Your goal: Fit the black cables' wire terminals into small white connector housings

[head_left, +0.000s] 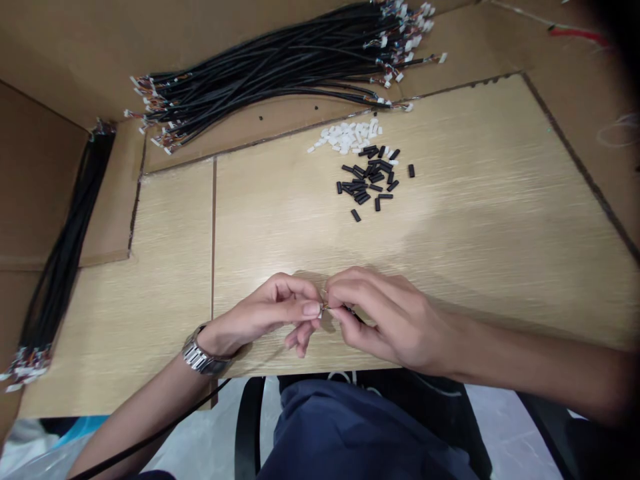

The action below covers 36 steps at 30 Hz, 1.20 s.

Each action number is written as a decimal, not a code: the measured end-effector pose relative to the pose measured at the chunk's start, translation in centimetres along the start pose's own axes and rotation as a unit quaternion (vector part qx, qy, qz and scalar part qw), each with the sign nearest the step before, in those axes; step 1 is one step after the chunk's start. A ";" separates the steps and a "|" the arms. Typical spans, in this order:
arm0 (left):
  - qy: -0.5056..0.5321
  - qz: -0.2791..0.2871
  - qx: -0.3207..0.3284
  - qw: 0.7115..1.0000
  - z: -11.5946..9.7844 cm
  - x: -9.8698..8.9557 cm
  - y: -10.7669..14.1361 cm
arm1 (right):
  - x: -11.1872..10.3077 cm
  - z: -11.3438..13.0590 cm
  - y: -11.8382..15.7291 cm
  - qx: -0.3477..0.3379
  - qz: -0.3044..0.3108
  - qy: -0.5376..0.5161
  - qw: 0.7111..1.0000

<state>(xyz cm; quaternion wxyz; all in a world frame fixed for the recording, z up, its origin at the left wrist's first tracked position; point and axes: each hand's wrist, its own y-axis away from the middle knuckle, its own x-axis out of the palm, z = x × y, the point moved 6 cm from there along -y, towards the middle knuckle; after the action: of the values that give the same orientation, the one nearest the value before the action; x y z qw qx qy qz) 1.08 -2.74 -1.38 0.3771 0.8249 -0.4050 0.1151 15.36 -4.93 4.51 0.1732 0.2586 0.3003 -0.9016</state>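
Near the front edge of the table, my left hand [277,310] pinches a small white connector [321,314] between thumb and forefinger. My right hand [393,320] is closed on thin coloured wires [326,306] beside that connector, its fingertips almost meeting those of the left. Fingers largely hide the connector and the wire ends. A dark cable seems to run back under the right palm. Beyond the hands lie loose short black sleeves [370,177] and a pile of white connector housings [350,136].
A large bundle of black cables [270,67] with white connectors lies along the back on cardboard [280,120]. Another cable bundle [70,227] rests at the left. The wooden table [475,200] has a seam left of centre. A black cord [150,437] crosses the left forearm.
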 end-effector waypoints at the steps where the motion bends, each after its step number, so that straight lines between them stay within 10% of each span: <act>1: 0.011 0.001 0.004 1.000 0.0 0.1 0.0 | 0.0 0.0 0.0 0.000 0.002 0.002 1.000; 36: 0.113 0.043 0.112 0.986 0.2 0.8 -0.1 | -0.4 0.1 -0.3 0.010 -0.078 -0.032 0.996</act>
<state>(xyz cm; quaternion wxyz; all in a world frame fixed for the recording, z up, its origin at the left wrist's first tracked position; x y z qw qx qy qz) 1.66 -3.34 -1.20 0.3208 0.8252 -0.3795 0.2686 15.48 -4.71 4.95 0.1092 0.2067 0.3048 -0.9233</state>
